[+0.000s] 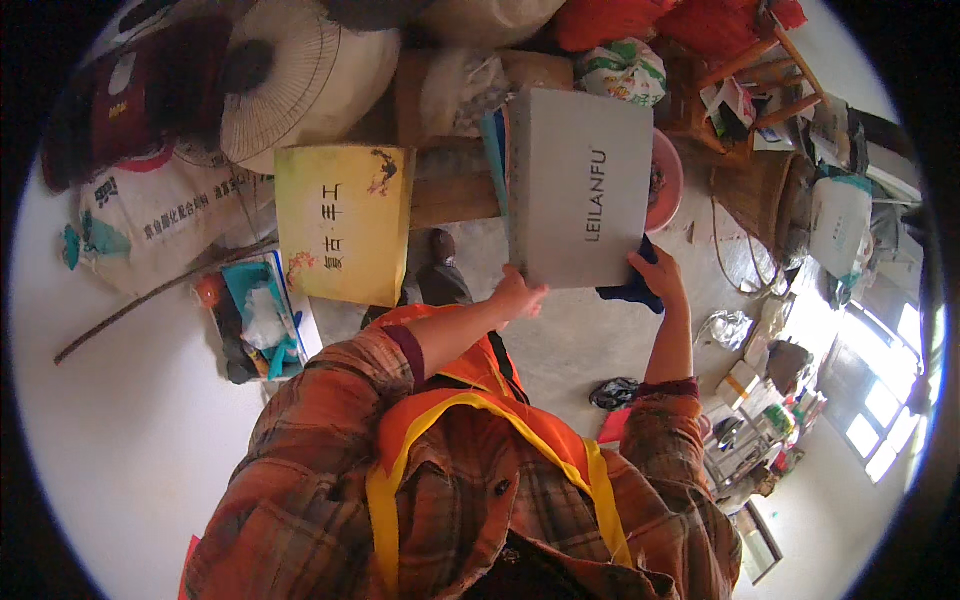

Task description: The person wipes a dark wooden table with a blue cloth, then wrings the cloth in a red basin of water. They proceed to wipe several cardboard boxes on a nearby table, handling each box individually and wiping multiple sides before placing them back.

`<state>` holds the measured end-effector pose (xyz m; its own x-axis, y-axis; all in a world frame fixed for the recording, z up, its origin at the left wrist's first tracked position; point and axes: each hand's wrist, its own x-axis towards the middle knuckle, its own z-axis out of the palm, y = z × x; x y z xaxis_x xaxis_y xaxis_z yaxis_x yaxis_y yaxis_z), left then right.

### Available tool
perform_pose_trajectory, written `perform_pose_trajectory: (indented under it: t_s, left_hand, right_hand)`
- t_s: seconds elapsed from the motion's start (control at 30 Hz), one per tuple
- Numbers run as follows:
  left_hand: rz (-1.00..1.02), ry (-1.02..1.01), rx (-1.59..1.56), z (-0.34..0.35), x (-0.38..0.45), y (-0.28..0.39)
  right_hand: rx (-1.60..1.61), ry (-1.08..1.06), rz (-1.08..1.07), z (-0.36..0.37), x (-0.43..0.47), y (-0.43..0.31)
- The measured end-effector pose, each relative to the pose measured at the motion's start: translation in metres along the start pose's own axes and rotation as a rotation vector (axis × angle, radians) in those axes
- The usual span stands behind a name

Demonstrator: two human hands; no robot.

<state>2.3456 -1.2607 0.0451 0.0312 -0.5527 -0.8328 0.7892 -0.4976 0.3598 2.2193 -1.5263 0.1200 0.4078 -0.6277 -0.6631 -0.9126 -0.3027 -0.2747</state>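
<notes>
A grey cardboard box (570, 195) with printed lettering is in front of me, its lid face toward the camera. My left hand (519, 296) is at its near left corner, the thumb against the edge and the fingers curled below. A dark blue cloth (637, 289) is bunched in my right hand (660, 276) at the near right corner, partly behind the box. Left of the grey box stands a yellow box (345, 225) with dark characters and a floral print. Behind the grey box, blue and dark edges of flat items (496, 161) show.
A pink basin (666, 180) sits partly hidden behind the grey box. At the left are an electric fan (300, 82), a white woven sack (176, 214) and an open box of odds and ends (259, 319). A wooden chair (780, 82) and wicker basket (757, 191) stand right.
</notes>
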Motion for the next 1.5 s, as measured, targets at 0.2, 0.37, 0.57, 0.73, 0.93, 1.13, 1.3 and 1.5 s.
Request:
perform_pose_trajectory:
  t_s: [0.2,0.37,0.57,0.73,0.93,1.13,1.3,1.5]
  left_hand:
    - [0.163,-0.255,0.546,0.022,0.035,-0.026]
    - [0.25,0.071,0.797,0.027,0.039,-0.02]
    - [0.144,-0.148,0.94,0.011,0.028,-0.004]
    - [0.282,-0.082,1.057,0.013,0.025,-0.004]
    - [0.242,-0.089,0.989,0.012,0.004,0.013]
    - [0.24,-0.068,0.83,-0.018,-0.029,0.021]
    - [0.245,0.082,0.446,-0.097,-0.063,0.018]
    - [0.402,0.492,-0.176,-0.222,-0.123,-0.005]
  right_hand:
    - [-0.235,0.271,0.053,-0.009,0.009,0.019]
    - [-0.194,0.303,0.058,-0.002,0.015,0.025]
    - [-0.022,0.247,0.137,0.002,-0.006,0.044]
    - [0.21,0.331,0.126,-0.004,-0.033,0.047]
    - [0.324,0.303,0.207,-0.014,-0.067,0.028]
    - [0.246,0.168,0.212,-0.033,-0.101,0.008]
    - [0.263,-0.16,0.239,-0.057,-0.155,-0.022]
    - [0.622,-0.399,-0.05,-0.017,-0.195,-0.11]
